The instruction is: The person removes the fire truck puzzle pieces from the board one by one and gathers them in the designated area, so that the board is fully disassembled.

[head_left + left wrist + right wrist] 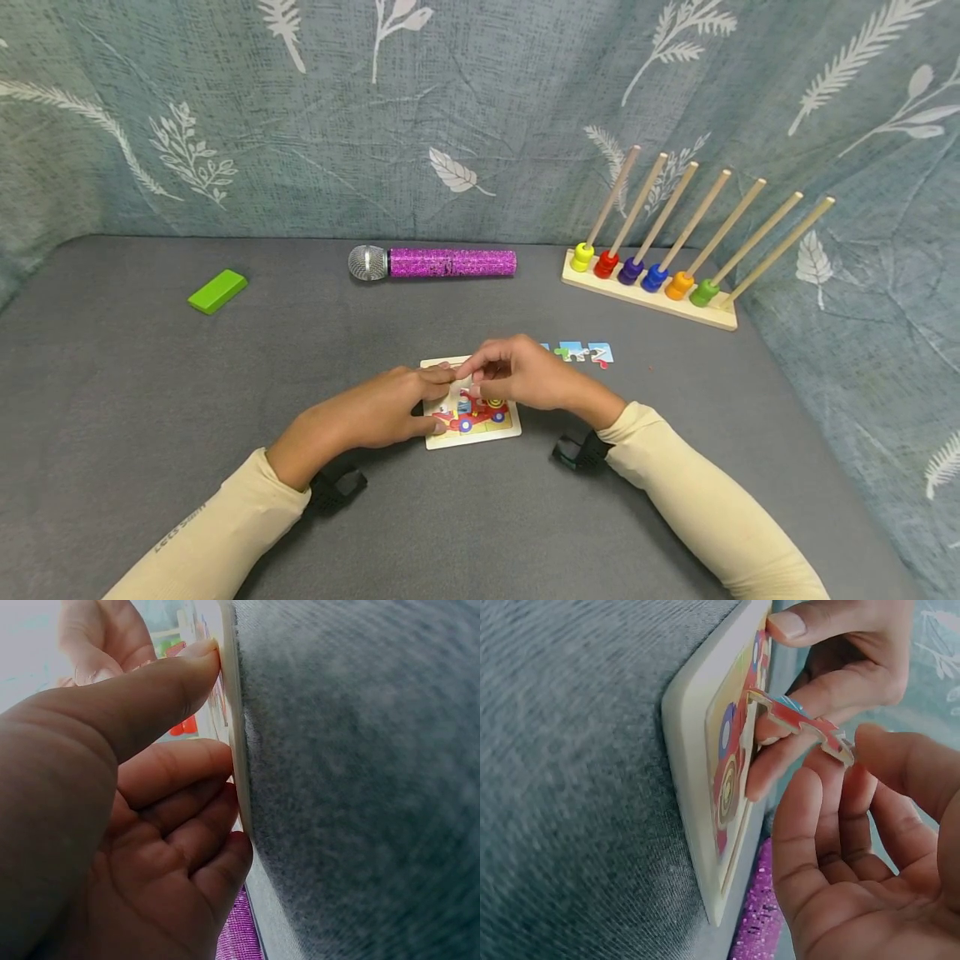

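Observation:
A wooden jigsaw puzzle board (513, 427) with a red car picture lies flat on the grey table. My left hand (382, 408) rests on its left side, the thumb at the near left and the fingers across the upper part. My right hand (528, 375) pinches a puzzle piece (799, 720) between thumb and fingers. In the right wrist view that piece is tilted, one end right at the picture and the other raised. A bare part of the board shows between the hands.
Loose puzzle pieces (572, 350) lie just past my right hand. Farther back are a purple glittery microphone (450, 263), a green block (217, 291) at the left and a wooden peg abacus (648, 292) with coloured beads at the right. A leaf-patterned curtain (315, 125) hangs behind.

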`<state>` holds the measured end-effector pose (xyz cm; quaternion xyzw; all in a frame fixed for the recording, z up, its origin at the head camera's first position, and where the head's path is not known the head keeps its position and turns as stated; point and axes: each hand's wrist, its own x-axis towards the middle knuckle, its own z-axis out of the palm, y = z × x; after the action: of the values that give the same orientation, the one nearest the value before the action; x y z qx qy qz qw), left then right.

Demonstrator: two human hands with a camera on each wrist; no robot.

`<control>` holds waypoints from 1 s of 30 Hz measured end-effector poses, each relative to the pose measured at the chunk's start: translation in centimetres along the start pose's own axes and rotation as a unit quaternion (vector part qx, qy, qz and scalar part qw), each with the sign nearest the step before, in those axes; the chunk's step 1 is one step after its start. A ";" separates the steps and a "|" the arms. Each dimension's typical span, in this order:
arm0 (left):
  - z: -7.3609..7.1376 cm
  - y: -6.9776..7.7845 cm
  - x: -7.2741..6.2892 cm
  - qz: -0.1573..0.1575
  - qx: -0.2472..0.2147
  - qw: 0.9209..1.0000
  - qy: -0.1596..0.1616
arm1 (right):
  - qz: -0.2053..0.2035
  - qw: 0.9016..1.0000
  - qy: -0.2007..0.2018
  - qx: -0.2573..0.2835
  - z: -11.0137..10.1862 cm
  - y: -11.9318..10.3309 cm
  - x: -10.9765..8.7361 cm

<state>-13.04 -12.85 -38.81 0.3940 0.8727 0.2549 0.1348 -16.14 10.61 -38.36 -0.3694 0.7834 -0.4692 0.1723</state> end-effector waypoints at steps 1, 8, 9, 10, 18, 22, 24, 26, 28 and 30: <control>0.0 0.0 0.0 0.001 0.001 1.000 -0.001 | 0.006 1.000 -0.008 0.003 0.0 0.0 0.0; 0.0 -0.1 -0.1 0.006 0.003 1.000 -0.005 | 0.027 0.999 -0.045 0.009 0.3 -0.1 -0.1; 0.0 -0.1 -0.1 0.007 0.002 1.000 -0.004 | 0.027 0.998 -0.047 0.010 0.4 -0.1 -0.1; 0.0 -0.1 -0.1 0.007 0.002 1.000 -0.003 | 0.025 0.998 -0.049 0.010 0.4 0.0 -0.1; 0.0 -0.1 0.0 0.012 0.009 1.000 0.007 | 0.011 0.999 -0.049 0.004 0.6 0.4 -0.1; 0.0 -0.1 -0.1 0.015 0.010 1.000 0.008 | 0.012 0.999 -0.042 0.013 0.6 0.5 -0.2; 0.0 -0.1 -0.1 0.013 0.009 1.000 0.005 | 0.019 0.999 -0.035 0.011 0.5 0.4 -0.3; 0.0 -0.1 -0.1 0.007 0.007 1.000 0.001 | 0.025 0.999 -0.023 0.011 0.1 0.2 -0.4; 0.0 0.0 -0.1 0.001 0.009 1.000 -0.004 | 0.036 0.999 -0.008 0.019 -0.3 0.0 -0.6; 0.0 0.1 -0.1 -0.003 0.013 1.000 -0.007 | 0.044 0.999 0.006 0.024 -0.9 -0.1 -0.9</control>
<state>-12.96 -12.86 -38.73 0.3948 0.8761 0.2405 0.1369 -16.05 11.79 -37.87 -0.3276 0.7885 -0.4818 0.1970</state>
